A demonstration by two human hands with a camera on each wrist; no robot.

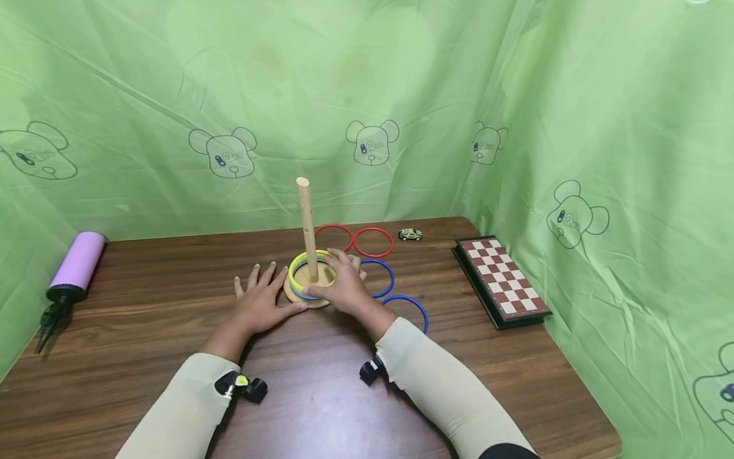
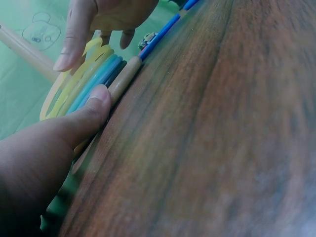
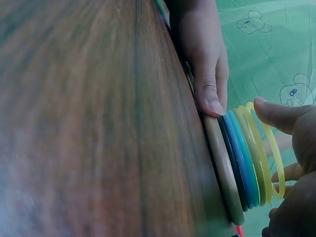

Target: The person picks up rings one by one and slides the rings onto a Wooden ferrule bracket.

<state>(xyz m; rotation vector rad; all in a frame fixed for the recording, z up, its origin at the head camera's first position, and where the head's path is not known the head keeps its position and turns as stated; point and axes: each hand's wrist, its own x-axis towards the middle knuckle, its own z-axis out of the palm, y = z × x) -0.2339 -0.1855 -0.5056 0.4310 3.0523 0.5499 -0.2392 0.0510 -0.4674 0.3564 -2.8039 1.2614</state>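
Note:
A wooden peg stands upright on a round wooden base. Around the peg lie stacked rings, with dark and light blue rings low down and yellow ones above. My right hand pinches the topmost yellow ring between thumb and fingers; that ring sits slightly apart from the stack. With fingers spread and fairly straight, my left hand is at the left of the base, its thumb against the near edge.
Right of the base lie two blue rings, and behind them two red rings. A toy car stands near the far edge. A checkered board is at the right, a purple hand pump at the left. Green curtains surround the table.

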